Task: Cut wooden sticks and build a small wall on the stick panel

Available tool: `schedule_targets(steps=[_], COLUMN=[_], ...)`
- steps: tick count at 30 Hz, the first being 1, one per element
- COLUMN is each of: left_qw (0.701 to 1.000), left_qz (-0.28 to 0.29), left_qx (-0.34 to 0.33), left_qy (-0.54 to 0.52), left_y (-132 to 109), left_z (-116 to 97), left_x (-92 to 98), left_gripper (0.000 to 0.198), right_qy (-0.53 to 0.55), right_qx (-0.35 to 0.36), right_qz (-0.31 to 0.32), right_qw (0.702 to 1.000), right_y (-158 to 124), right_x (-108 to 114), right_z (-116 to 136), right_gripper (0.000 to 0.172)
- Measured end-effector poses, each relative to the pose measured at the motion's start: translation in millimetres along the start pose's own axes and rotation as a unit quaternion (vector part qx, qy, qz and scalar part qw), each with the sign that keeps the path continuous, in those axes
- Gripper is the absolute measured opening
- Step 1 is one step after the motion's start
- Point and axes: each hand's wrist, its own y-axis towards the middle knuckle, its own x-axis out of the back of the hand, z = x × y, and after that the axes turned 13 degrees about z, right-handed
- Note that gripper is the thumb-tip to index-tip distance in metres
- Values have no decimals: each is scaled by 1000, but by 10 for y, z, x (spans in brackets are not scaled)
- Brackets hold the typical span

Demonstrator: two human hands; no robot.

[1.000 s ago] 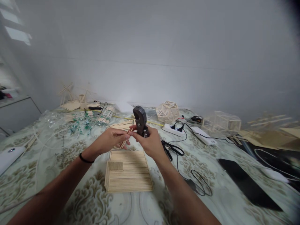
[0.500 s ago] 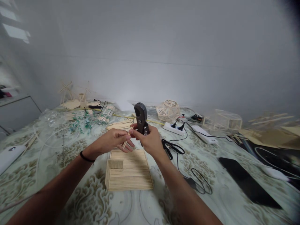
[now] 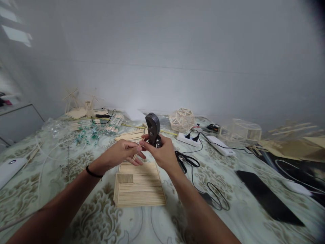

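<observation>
My left hand (image 3: 126, 151) pinches a few short thin wooden sticks (image 3: 135, 156) between thumb and fingers. Close beside it, my right hand (image 3: 162, 151) is closed around a dark metal plier-like tool (image 3: 153, 127), its head pointing up. Fingertips of my right hand meet the upper end of the sticks. Below both hands a small structure of wooden sticks (image 3: 142, 193) lies on the table, with a flat slatted base and low walls at its left. The tool's handles are hidden by my right hand.
Black scissors (image 3: 186, 161) and a coiled cable (image 3: 218, 198) lie to the right, near a black phone-like slab (image 3: 269, 198). Behind are a power strip (image 3: 188, 139), a stick-built ball (image 3: 182, 120), loose sticks (image 3: 130, 134) and green-marked plastic wrapping (image 3: 88, 135).
The plier-like tool has tilted and dropped very slightly in my right hand. Both hands stay at nearly the same spot, still on the sticks.
</observation>
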Motion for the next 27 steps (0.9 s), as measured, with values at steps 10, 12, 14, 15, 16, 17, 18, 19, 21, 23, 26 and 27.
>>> schedule_targets(steps=[10,12,14,15,16,17,18,19,21,23,26,27], left_qw=[1000,1000,999,999,999,999,999,999,999,999,999,999], left_qz=[-5,-5,-3,-1,1,4,7,8,13,14,-12,-30], left_qx=[22,28,32,33,34,36,37,36,35,35,30,26], left_qy=[-6,-9,-10,-9,-8,-6,-3,-1,5,8,24,35], left_y=[-23,-28,-29,-28,-28,-27,-27,-27,-33,-43,-65,-74], left_z=[-8,-36,-60,-69,-74,-78,-79,-81,-86,-100,-135,-146], left_x=[9,-8,-23,-29,-33,-36,-38,-40,-42,-40,-16,3], left_gripper=[39,40,41,42,42,43,43,43,43,43,60,67], right_qy=[-47,-45,-38,-35,-32,-30,-28,-27,-24,-19,-18,-21], right_qx=[14,10,-2,-9,-15,-18,-18,-18,-16,-16,-16,-16], right_qz=[14,13,12,14,18,21,24,27,26,19,12,12], right_qw=[999,999,999,999,999,999,999,999,999,1000,1000,1000], right_y=[6,12,16,17,17,17,16,16,17,21,29,30], right_x=[41,65,80,82,82,79,77,74,76,89,125,139], right_z=[91,93,93,93,93,95,98,102,117,133,152,156], right_gripper=[26,26,26,27,28,28,28,29,28,29,29,29])
